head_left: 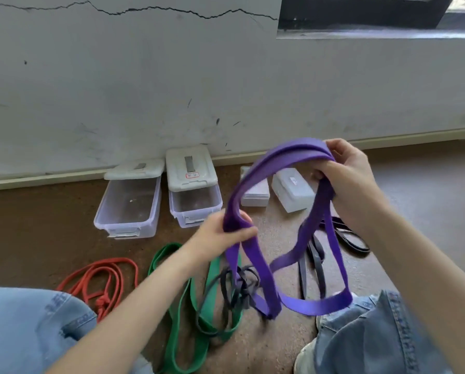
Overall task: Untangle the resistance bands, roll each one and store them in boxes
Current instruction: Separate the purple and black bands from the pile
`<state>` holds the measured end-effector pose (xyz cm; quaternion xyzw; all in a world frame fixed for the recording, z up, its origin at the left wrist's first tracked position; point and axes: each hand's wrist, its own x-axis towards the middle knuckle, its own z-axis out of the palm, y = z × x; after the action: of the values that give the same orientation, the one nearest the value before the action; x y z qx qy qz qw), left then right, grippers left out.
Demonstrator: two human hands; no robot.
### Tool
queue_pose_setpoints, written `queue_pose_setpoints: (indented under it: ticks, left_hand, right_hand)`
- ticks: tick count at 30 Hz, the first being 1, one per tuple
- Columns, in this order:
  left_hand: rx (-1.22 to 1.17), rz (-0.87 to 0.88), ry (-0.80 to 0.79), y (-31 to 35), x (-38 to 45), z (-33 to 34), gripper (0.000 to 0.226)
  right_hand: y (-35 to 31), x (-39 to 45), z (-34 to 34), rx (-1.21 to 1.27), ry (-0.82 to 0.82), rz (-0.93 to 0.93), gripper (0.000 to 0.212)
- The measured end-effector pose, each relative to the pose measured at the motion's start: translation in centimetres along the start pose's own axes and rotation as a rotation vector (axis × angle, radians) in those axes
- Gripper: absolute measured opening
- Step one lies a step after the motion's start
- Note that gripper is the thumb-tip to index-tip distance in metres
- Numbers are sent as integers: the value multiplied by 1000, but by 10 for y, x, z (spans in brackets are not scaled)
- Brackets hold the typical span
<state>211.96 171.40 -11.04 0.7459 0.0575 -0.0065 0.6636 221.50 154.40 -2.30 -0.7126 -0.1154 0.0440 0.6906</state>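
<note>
A wide purple resistance band [255, 171] is held up in the air between both hands, its loops hanging down to knee height. My left hand [220, 234] grips one bunched part of it at centre. My right hand [344, 171] grips the doubled band higher up on the right. On the floor lie a green band [185, 306], a knotted red band [102, 276], a thin dark band [236, 287] tangled over the green one, and black bands [344, 236] to the right.
By the wall stand an open clear box [118, 220] with its lid [135, 168] leaning behind, a second clear box [196, 203] with its lid on top, and two small closed boxes [293, 188]. My denim-clad knees [29, 325] frame the floor.
</note>
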Motion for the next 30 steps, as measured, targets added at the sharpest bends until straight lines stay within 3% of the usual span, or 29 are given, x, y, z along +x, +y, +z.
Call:
queue_pose_setpoints:
  ticks: [2, 4, 7, 9, 11, 16, 18, 20, 21, 23, 27, 30]
  left_hand:
    - [-308, 67, 106, 41, 3, -19, 13]
    - [-466, 164, 132, 79, 3, -31, 13]
    - [-435, 215, 79, 110, 0, -28, 6]
    - [-410, 184, 66, 114, -2, -19, 11]
    - [-416, 165, 26, 111, -2, -10, 17]
    - [-369, 151, 103, 92, 11, -13, 27]
    - [-154, 98, 128, 64, 15, -23, 56]
    - [62, -86, 4, 22, 10, -25, 83]
    - [167, -159, -109, -1, 5, -20, 82]
    - [311, -178, -239, -44, -3, -1, 58]
    - [303, -88, -122, -72, -5, 19, 24]
    - [194, -44, -147, -55, 0, 10, 7]
  right_hand:
    - [5, 4, -7, -368, -107, 22, 18]
    - [12, 1, -6, -495, -416, 165, 34]
    - [15, -5, 1, -237, -857, 256, 65]
    - [17, -10, 8, -198, -952, 201, 64]
    - [27, -20, 21, -247, -898, 173, 55]
    - [46, -28, 42, -112, -451, 75, 13]
    - [41, -24, 40, -9, -302, 78, 5]
    - [31, -20, 38, 134, -203, 117, 6]
    - [24, -18, 36, 196, -176, 134, 5]
    - [11, -14, 31, 291, -154, 151, 6]
    - [2, -7, 22, 350, -104, 140, 8]
    - [11, 3, 16, 164, -16, 110, 7]
